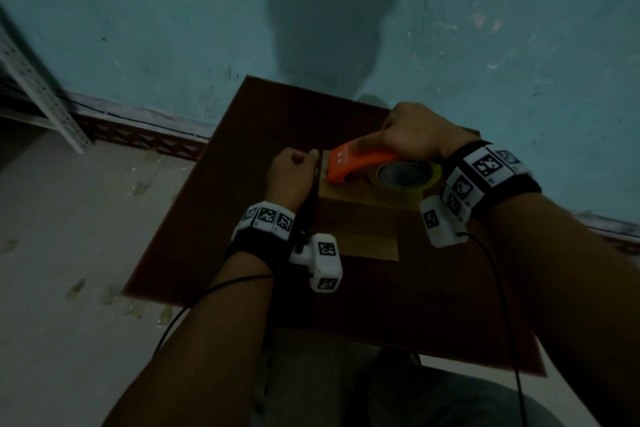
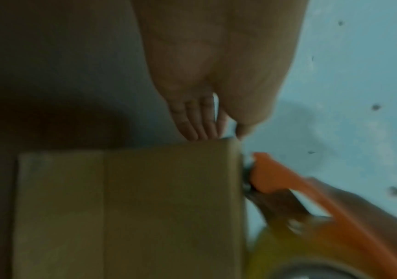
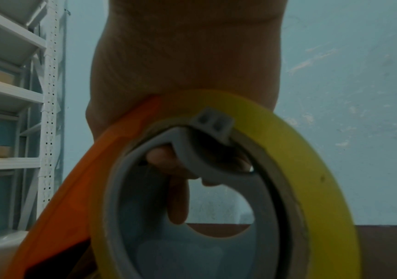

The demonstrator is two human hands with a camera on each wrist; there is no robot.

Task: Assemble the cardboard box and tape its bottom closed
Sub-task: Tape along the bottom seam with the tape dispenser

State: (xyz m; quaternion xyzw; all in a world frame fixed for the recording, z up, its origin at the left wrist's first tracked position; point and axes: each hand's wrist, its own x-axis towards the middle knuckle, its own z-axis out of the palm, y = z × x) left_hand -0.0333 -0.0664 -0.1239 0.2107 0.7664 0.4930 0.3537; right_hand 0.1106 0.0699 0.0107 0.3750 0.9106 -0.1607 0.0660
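Cardboard box stands upside down on our dark brown table, folded into shape, one loose flap lying flat toward us. So the assembly looks done, and we judge the taping to be underway: the orange tape dispenser sits nose-down on the upturned bottom, close to the box's left edge. Whether a strip already covers the seam we cannot tell, the light being too dim; we see no clear band of tape on the cardboard. What seems left is to finish the run across the seam, cut it and press the ends down.

Our right hand reaches in from the right, wrist raised above the box, and is wrapped round the dispenser's handle; the right wrist view shows its fingers curled through the grey hub inside the yellow tape roll. Our left hand comes in low from the left and meets the box's top left edge, just beside the dispenser's nose. In the blurred left wrist view its fingers look fairly straight, tips against that edge with the thumb alongside, though from above the hand appears loosely bunched. It steadies the box rather than gripping it.
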